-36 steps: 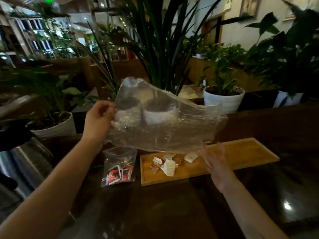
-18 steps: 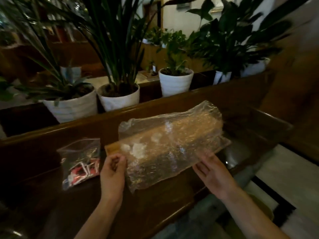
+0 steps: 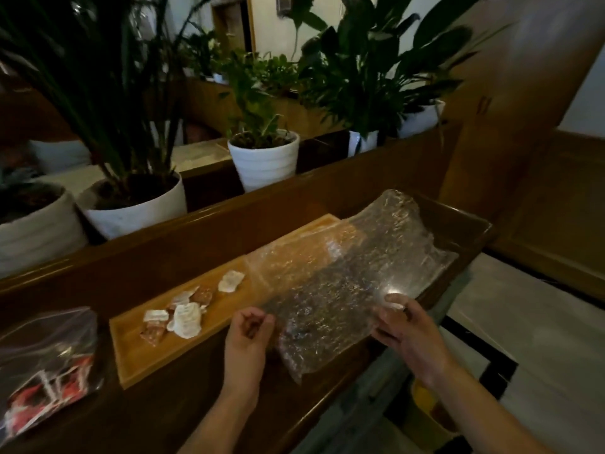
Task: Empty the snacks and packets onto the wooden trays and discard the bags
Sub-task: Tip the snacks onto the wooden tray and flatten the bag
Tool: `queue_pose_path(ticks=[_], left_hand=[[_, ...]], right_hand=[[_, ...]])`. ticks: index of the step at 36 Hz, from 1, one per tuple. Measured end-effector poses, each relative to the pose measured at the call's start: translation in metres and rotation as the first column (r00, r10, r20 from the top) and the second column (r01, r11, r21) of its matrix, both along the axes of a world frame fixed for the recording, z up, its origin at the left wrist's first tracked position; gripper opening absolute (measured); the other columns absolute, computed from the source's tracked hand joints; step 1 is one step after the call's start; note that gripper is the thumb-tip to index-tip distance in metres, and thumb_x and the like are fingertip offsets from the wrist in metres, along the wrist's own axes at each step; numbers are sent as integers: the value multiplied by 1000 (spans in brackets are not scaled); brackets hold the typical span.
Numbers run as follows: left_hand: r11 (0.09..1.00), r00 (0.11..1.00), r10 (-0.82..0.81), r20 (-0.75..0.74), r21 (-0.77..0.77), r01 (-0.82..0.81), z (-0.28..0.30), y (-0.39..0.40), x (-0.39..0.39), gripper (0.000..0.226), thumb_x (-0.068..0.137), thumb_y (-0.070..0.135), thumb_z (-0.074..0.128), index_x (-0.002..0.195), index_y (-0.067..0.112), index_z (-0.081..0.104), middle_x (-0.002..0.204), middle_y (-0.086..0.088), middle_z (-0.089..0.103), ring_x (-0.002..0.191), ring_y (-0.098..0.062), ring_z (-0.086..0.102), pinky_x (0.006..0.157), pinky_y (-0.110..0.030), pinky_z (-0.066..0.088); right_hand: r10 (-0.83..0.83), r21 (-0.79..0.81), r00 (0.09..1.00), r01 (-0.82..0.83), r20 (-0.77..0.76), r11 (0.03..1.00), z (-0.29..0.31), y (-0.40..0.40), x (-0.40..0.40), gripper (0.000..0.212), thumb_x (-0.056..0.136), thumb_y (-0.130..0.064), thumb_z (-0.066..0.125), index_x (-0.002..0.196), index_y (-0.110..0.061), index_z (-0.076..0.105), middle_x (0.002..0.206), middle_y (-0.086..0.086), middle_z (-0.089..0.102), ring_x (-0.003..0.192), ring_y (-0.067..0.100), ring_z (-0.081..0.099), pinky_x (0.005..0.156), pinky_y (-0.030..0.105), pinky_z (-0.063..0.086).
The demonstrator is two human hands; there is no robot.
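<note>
A long wooden tray (image 3: 131, 362) lies on the dark wooden counter. Several small white and brown snack packets (image 3: 183, 314) are piled near its left end. An empty clear plastic bag (image 3: 343, 273) is spread flat over the tray's right part and the counter's end. My left hand (image 3: 248, 335) pinches the bag's near left edge. My right hand (image 3: 406, 332) grips its near right edge. A second clear bag (image 3: 49, 362) with red and white packets inside lies at the far left of the counter.
White pots (image 3: 263, 158) with tall green plants stand in a row behind the counter's raised back ledge (image 3: 196, 221). The counter ends at the right (image 3: 471, 231), with light floor below. A yellowish object (image 3: 425, 401) sits on the floor under my right arm.
The empty bag has come down from in front of the plants to lie low over the tray's right end. Both hands shifted right with it, and the view has turned right.
</note>
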State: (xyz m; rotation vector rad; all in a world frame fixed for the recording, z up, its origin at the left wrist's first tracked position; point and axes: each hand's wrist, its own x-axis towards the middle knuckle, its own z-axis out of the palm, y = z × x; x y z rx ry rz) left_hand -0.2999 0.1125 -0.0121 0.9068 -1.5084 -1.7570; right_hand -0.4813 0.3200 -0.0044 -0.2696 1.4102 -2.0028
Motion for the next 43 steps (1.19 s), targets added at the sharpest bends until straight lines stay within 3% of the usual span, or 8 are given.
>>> queue_pose_path(ticks=[3,6,13,18,22,29,35,43], left_hand=[[992,996,-74,-40,96,78,3,3,-32,9,86,14,70,89,20,63,96,-10,67,87,-31,64,86,-50,52],[982,991,-120,-52,138,126,8,8,-68,29,76,22,75,99,11,62,96,-19,63,82,-29,62,83,-46,52],[993,990,-110,91,42,106,15,24,-151,13,90,24,67,102,18,68,105,-2,72,100,-19,67,92,-40,51],[994,982,-106,158,18,104,15,26,-200,14,90,27,67,100,18,71,90,4,73,80,-13,69,61,-21,55],[990,971,-141,195,14,141,16,21,-229,8,91,19,66,97,15,69,99,-3,70,93,-24,69,80,-41,60],[990,958,-124,258,-38,139,26,7,-272,20,91,3,62,86,22,61,85,-4,69,73,-14,66,60,-25,56],[980,932,-163,324,-52,190,35,-16,-305,14,91,3,64,95,15,60,77,-2,68,57,-15,60,53,-28,49],[976,893,-148,425,-83,201,37,-50,-349,14,88,11,69,99,14,61,69,-5,63,56,-20,53,43,-26,40]], right_hand=[[33,-13,998,-34,-53,999,0,9,-40,32,73,-12,75,100,-11,58,102,22,70,81,28,71,68,35,58],[70,-22,994,-72,-89,997,1,17,-78,44,69,-13,78,107,-6,56,100,31,62,75,28,67,65,35,57],[8,53,994,-2,-105,999,0,38,-167,29,68,-17,79,95,-18,69,97,21,72,77,27,71,65,33,58],[-8,75,996,14,-87,997,3,52,-215,36,62,-23,83,95,-18,71,93,16,74,77,27,72,66,34,59],[-40,83,998,45,-58,996,4,55,-242,41,66,-16,82,103,-9,66,85,10,75,73,23,72,62,31,59],[-65,194,996,75,-57,978,5,46,-279,36,81,-8,75,111,0,58,76,8,74,65,20,71,53,27,55],[-74,259,994,92,-79,961,10,34,-307,40,80,-11,76,110,5,56,70,9,70,62,19,68,50,26,55],[-55,292,991,88,-120,952,21,1,-342,23,84,-6,71,105,-3,61,83,13,67,75,27,62,68,38,52]])
